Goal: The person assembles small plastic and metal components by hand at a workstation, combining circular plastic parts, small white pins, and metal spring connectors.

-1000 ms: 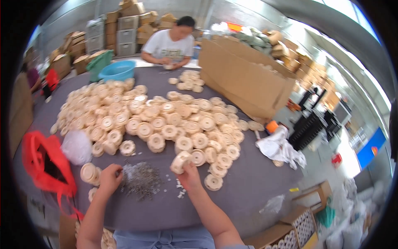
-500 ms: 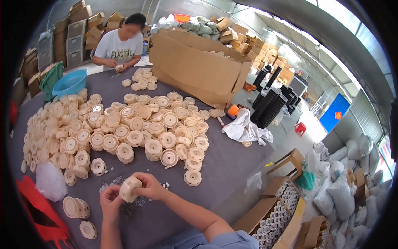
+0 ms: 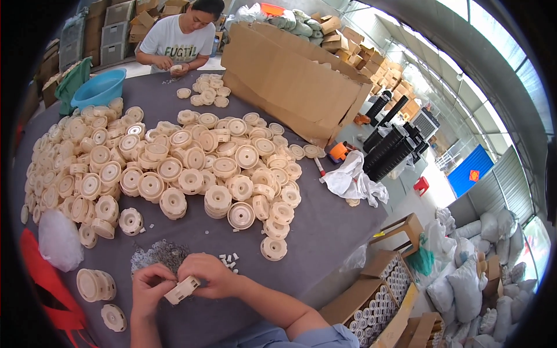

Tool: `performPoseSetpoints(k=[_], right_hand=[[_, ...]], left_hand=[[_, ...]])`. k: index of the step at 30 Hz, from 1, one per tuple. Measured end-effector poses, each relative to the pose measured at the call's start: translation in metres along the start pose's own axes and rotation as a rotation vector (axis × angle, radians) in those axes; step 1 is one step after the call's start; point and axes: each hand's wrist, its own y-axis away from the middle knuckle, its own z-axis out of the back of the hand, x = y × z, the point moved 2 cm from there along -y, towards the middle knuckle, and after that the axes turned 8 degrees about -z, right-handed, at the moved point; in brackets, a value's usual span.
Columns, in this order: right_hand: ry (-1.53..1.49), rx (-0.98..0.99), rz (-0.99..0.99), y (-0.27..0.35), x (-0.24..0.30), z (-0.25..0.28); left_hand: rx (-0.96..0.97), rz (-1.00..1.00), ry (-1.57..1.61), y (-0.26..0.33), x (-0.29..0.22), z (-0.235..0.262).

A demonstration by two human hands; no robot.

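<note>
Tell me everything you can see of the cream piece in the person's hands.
The cream piece looks like matte, hard plastic. It is tipped on edge, its slanted side wall facing the camera with small dark rectangular openings; its flat faces are mostly hidden. The right hand grips it, above the table's near part. The left hand is right at its other end; whether those fingers touch it is unclear.
</note>
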Motion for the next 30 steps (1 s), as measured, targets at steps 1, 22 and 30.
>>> performPoseSetpoints(k=[1, 22, 30], right_hand=[[0.057, -0.004, 0.037, -0.001, 0.001, 0.000], [0.106, -0.109, 0.249, -0.003, 0.001, -0.011], [0.158, -0.156, 0.291, 0.002, 0.004, -0.018]], left_hand=[[-0.053, 0.028, 0.067, 0.001, 0.001, -0.001], [0.053, -0.202, -0.099, 0.002, -0.013, 0.004], [0.049, -0.223, -0.117, 0.006, -0.014, 0.005]])
